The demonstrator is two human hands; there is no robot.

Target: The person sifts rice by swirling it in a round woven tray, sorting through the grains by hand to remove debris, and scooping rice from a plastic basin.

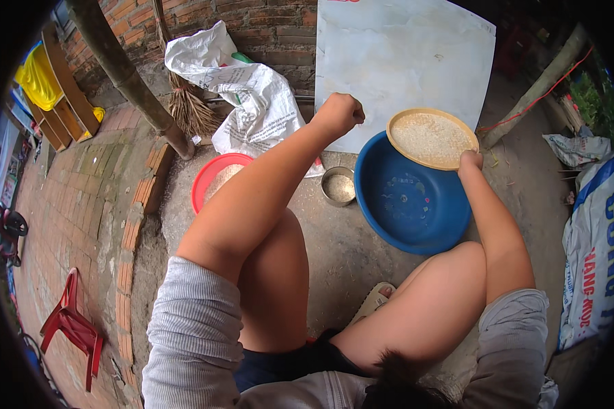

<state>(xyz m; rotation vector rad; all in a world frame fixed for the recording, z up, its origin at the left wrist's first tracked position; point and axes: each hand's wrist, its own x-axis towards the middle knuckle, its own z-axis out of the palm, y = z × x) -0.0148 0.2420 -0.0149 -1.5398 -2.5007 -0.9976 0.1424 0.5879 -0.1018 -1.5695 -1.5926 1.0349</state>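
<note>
My right hand [471, 161] grips the near right rim of a round, tan-rimmed winnowing tray [431, 139]. Pale grains that look like rice lie across the tray, which is over the far right part of a big blue basin [402, 235]. Farther left, my left hand [341, 114] is raised with its fingers curled closed, apart from the tray; what it may hold is hidden. Below that hand stands a small metal bowl [338, 186] with pale grain in it. My left forearm partly covers a red basin [199, 180] of grain.
A white woven sack [262, 112] and a straw broom [189, 109] are by the brick wall. Behind the blue basin leans a whitish board [402, 61]. Bamboo poles [126, 75] rise at both sides. A red plastic chair [75, 330] is at left, a printed sack [593, 259] at right.
</note>
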